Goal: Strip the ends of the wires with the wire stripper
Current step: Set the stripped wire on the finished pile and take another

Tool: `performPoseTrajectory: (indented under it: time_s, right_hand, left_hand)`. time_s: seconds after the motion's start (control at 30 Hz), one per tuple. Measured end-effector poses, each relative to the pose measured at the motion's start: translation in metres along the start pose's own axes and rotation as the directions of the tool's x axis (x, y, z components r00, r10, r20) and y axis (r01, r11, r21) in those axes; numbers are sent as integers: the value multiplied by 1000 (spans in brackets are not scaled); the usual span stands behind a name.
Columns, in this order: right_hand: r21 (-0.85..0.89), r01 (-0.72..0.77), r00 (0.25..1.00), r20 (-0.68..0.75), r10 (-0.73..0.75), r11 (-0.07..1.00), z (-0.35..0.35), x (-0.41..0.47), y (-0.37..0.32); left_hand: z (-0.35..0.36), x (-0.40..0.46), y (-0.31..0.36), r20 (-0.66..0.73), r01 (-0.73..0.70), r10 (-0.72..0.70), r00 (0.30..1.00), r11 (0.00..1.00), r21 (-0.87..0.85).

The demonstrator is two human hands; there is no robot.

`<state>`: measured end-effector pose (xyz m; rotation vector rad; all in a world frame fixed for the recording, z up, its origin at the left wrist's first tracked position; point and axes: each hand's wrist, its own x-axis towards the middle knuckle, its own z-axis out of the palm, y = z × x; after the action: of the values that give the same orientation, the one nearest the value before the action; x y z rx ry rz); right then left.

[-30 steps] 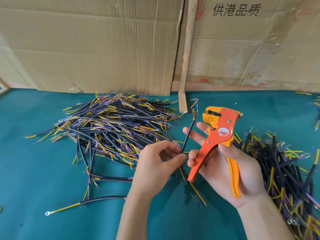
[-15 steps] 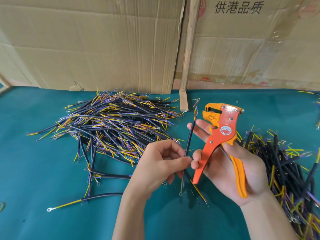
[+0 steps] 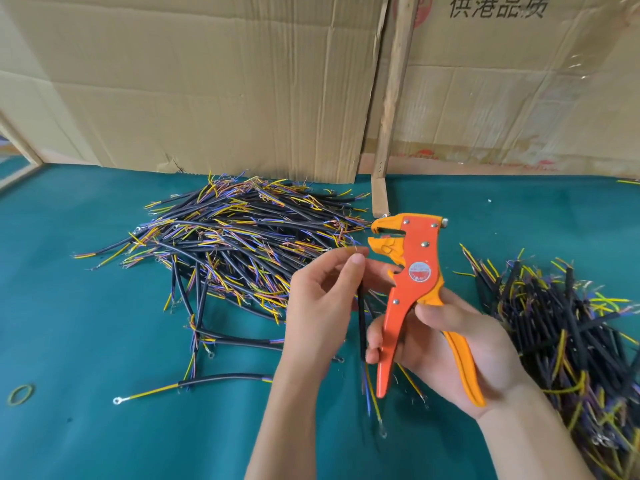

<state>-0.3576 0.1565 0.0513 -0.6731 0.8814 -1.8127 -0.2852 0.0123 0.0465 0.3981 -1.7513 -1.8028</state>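
Pinching a black wire (image 3: pixel 362 317) — left hand (image 3: pixel 322 306) fingers; right hand (image 3: pixel 460 344) fingers curled round the wire stripper (image 3: pixel 412 271).

The scene is evenly and brightly lit by soft, diffuse light. Only faint shadows are cast on the teal table cover (image 3: pixel 86 306) beneath the left hand (image 3: pixel 322 306) and the right hand (image 3: pixel 460 351). Mild glare is seen on the clear tape of the right cardboard box (image 3: pixel 519 98). Straight edges are bowed by wide-angle distortion toward the borders. The centre is rendered fairly sharp; the far right wire pile (image 3: pixel 571 341) is softened near the frame edge.
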Motion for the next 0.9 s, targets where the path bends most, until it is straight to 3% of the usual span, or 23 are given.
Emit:
performPoseTrajectory:
  time_s: [0.13, 0.37, 0.67, 0.9]
  right_hand:
    - [-20, -86, 994, 59, 87, 996, 5, 1, 4]
    - [54, -87, 992, -89, 91, 995, 5, 2, 3]
    - [65, -72, 983, -166, 82, 995, 1, -1, -5]
    - [65, -167, 969, -174, 176, 984, -3, -5, -4]
  left_hand:
    - [-7, 0, 0, -35, 11, -13, 999, 999, -50]
    - [-14, 4, -6, -168, -37, 28, 985, 998, -48]
    - [-22, 4, -10, -3, -103, 104, 995, 990, 92]
    - [-31, 5, -12, 8, -134, 137, 991, 960, 245]
